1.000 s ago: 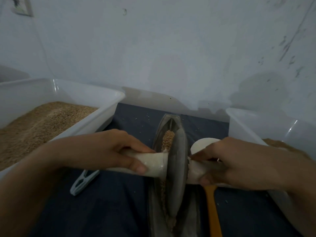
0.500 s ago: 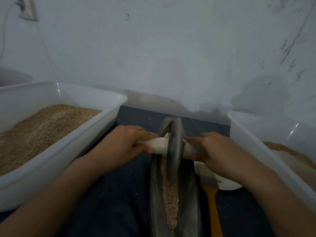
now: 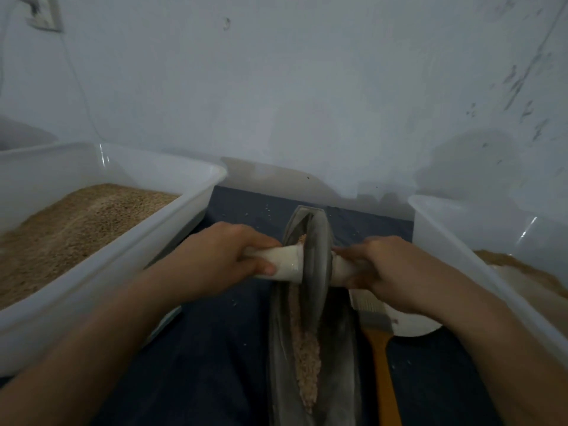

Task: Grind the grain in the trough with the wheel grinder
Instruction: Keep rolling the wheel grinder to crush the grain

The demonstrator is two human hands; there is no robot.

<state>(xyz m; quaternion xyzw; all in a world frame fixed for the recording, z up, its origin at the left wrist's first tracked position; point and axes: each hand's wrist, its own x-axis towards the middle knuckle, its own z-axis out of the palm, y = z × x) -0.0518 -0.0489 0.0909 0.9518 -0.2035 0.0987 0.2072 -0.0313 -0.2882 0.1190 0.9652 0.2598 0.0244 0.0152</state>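
hands [image 3: 221, 256] gripping wheel grinder [image 3: 316, 259], grain-filled trough [image 3: 341, 358]

Readable text: none on any surface in view.
Left tub [image 3: 172, 210], left of the left hand [image 3: 221, 259]: plain translucent wall, no label.
Right tub [image 3: 445, 241], right of the right hand [image 3: 387, 272]: plain wall, no print.
Wheel grinder [image 3: 316, 259], between the hands: bare grey disc and white handles, no marking.
Trough [image 3: 341, 348]: bare metal, no stamp to be made out.
Brush handle [image 3: 384, 370], below the right hand: plain orange, no brand visible.
Wall fitting [image 3: 43, 12], far above the left hand: too blurred to read.
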